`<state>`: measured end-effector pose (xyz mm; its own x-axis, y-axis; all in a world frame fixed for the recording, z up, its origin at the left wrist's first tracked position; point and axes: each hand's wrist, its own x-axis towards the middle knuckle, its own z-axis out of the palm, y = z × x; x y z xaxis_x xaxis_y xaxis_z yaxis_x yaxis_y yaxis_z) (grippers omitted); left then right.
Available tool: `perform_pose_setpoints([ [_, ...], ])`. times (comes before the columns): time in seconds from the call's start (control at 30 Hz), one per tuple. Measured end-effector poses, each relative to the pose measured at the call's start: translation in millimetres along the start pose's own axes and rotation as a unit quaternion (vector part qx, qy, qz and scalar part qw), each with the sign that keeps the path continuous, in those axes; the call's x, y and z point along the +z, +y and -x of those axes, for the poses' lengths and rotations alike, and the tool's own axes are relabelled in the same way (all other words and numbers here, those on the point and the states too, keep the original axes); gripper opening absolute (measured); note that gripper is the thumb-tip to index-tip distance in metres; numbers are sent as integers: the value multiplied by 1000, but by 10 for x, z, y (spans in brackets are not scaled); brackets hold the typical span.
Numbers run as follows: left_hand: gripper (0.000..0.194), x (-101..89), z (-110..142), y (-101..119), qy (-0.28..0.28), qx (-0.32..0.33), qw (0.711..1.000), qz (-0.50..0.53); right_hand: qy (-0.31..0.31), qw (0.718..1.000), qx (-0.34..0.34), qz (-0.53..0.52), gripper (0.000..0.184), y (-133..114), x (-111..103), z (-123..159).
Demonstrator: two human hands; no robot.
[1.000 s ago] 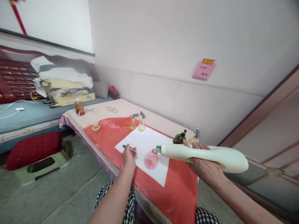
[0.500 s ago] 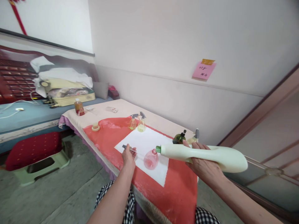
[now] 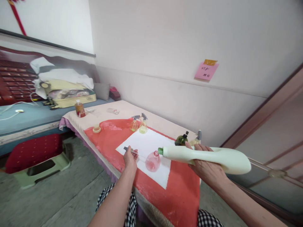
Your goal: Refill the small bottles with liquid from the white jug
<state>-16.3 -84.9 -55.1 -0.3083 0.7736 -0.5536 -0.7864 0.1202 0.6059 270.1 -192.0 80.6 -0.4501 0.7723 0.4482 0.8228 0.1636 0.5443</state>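
Note:
A pink round spray bottle point(image 3: 152, 163) without its top stands on a white cloth point(image 3: 161, 178), its neck uncovered. My right hand point(image 3: 205, 168) is closed around a large pale green bottle point(image 3: 224, 159) tilted on its side. The green mouth of that bottle is at the pink bottle's neck; whether they touch I cannot tell. To the left, my left hand point(image 3: 130, 156) pinches a grey spray head point(image 3: 126, 148), and a thin clear tube slants from it towards the pink bottle.
Two yellowish spray bottles point(image 3: 143, 126) stand behind the cloth. A dark green pump bottle point(image 3: 181, 139) is near the wall. An amber bottle point(image 3: 80, 108) and a tape roll point(image 3: 97, 128) are at the left of the table. A red-topped stool point(image 3: 35, 154) stands on the floor.

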Motion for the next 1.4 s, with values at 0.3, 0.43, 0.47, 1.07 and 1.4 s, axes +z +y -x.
perform_pose_setpoints([
  [0.3,22,-2,-12,-3,-5,2,1000,2,-3,1000,-2,4,65,-2,-9,-13],
  [0.43,22,-3,-11,-3,-6,3,1000,0,2,1000,-4,7,67,7,8,1],
  [0.47,23,-3,-8,-2,-6,3,1000,0,1,1000,-4,6,67,8,10,2],
  [1.07,22,7,18,9,-4,2,1000,0,19,1000,-8,8,65,12,36,4],
  [1.4,22,3,14,8,-7,4,1000,-2,16,1000,-9,11,65,7,16,-2],
])
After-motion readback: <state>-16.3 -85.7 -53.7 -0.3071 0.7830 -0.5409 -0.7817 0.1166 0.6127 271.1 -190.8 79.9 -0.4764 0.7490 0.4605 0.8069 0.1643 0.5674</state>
